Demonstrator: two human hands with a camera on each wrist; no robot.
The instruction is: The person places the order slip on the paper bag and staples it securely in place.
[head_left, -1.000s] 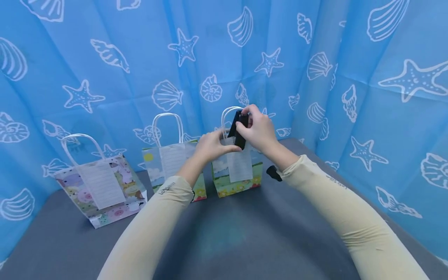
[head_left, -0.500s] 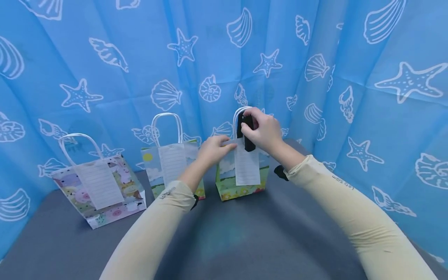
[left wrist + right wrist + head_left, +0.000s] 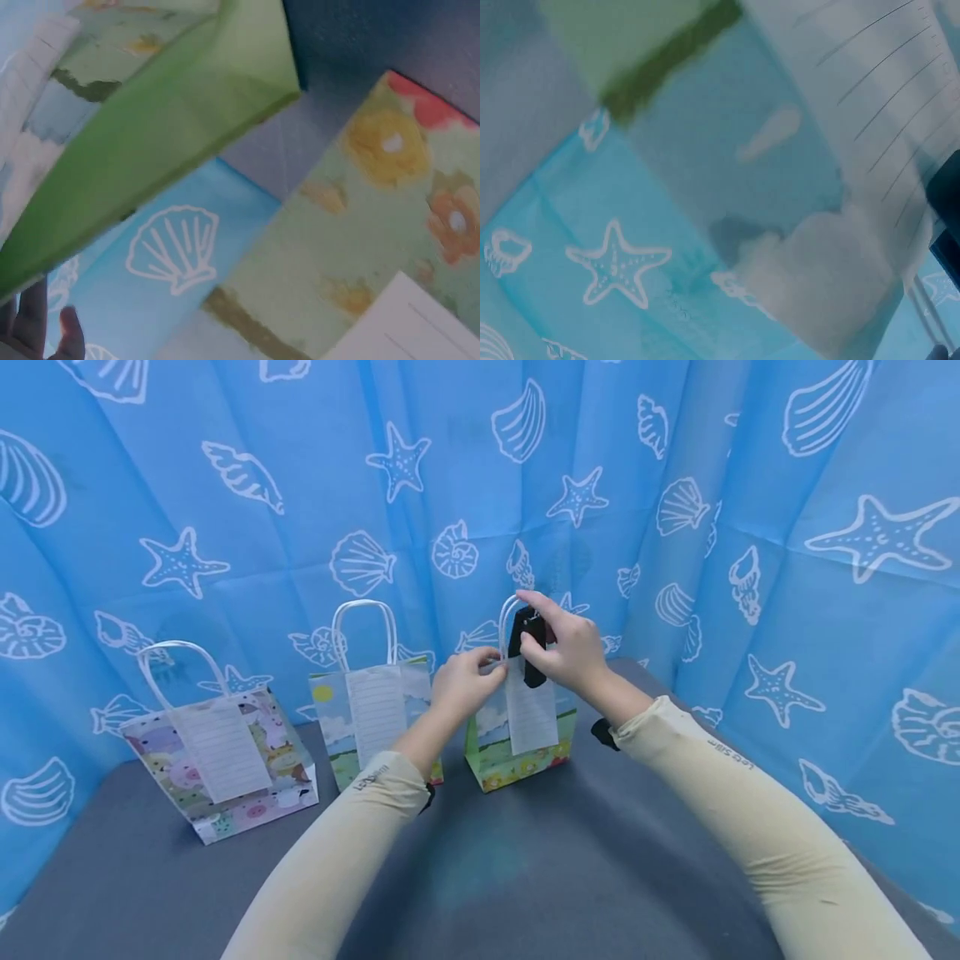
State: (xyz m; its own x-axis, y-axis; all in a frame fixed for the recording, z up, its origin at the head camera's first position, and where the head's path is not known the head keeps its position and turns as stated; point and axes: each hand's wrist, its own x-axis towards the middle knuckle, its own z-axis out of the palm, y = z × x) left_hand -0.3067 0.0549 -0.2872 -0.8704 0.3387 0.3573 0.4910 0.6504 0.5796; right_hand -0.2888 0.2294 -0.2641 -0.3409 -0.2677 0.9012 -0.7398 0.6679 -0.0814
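Observation:
The right-hand paper gift bag (image 3: 491, 752) has a meadow print, white handles and a lined sheet of paper (image 3: 533, 727) on its front. My right hand (image 3: 573, 647) grips a black stapler (image 3: 535, 673) that stands upright over the bag's top edge and the head of the sheet. In the right wrist view, the dark stapler (image 3: 951, 202) is cut off at the right edge beside the sheet. My left hand (image 3: 459, 687) pinches the bag's upper left corner. Its fingertips (image 3: 71, 337) show at the lower left of the left wrist view.
A second meadow bag (image 3: 337, 718) stands left of my left forearm, partly hidden by it. Farther left leans an animal-print bag (image 3: 180, 777). Both carry lined sheets. Behind the grey table (image 3: 510, 877) hangs a blue curtain (image 3: 442, 435) with white seashells and starfish.
The right-hand bag has shifted to the right and turned slightly. The stapler went from slanted to nearly upright over its top edge, and the right index finger has lifted towards the handle.

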